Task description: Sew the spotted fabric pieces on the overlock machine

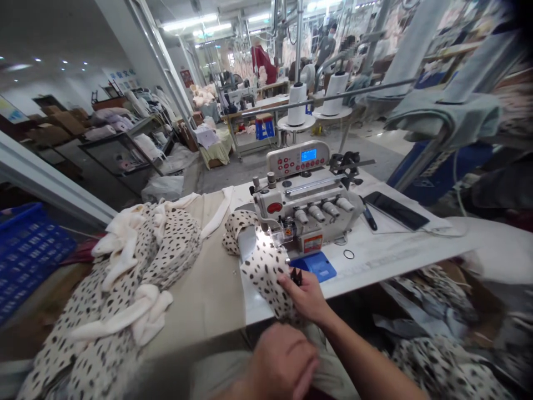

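At the needle end of the sewing machine [306, 203], your one spotted cloth [266, 272] looks light, soft and floppy, so I'd hold it flat near an edge. Your right hand [307, 295] is pinching it, one dark pointed tool [296, 276] tucked there too. Your left hand [283, 358]'s blurry and curled, can't tell if it's gripping anything. Also counted: one machine, two white thread cones [296, 108] behind it, one phone [395, 211].

Left hand [285, 355] blurred, blue basket [31, 250] cut off by left edge
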### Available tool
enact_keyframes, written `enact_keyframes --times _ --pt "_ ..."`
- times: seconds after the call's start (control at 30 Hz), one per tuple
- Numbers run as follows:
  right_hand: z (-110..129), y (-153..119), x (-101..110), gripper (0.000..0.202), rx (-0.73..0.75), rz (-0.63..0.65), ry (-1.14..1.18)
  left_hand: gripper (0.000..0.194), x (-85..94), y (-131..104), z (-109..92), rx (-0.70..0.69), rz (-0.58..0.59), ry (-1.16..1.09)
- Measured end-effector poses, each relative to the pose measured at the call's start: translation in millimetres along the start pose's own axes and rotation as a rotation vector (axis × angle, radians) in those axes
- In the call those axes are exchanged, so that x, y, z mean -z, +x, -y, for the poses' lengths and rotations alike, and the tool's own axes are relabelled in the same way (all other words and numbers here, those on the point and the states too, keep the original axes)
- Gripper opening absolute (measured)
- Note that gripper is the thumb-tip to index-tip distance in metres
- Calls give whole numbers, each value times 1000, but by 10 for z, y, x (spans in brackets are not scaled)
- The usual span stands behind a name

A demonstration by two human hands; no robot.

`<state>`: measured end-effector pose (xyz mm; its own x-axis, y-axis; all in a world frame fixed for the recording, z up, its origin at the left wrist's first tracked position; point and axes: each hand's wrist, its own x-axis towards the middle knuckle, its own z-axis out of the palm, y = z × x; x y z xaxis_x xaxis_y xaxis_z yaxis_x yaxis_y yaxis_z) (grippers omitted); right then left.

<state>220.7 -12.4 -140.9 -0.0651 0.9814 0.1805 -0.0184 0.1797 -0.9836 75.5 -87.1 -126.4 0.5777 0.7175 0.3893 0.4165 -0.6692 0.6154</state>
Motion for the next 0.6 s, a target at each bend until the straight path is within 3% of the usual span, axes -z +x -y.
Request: enact_keyframes --times 0.1,0.17,0.23,0.6 --pt "5 -19 -5 36 5 29 36 32 384 268 -5 -116 -153 229" --pt "18 -20 -8 36 8 44 67 34 615 444 41 -55 -216 383" --pt "30 -15 -12 35 5 40 80 32 772 583 96 7 -205 504" --pt "-24 3 -35 36 -62 21 162 32 964 813 352 82 -91 575"
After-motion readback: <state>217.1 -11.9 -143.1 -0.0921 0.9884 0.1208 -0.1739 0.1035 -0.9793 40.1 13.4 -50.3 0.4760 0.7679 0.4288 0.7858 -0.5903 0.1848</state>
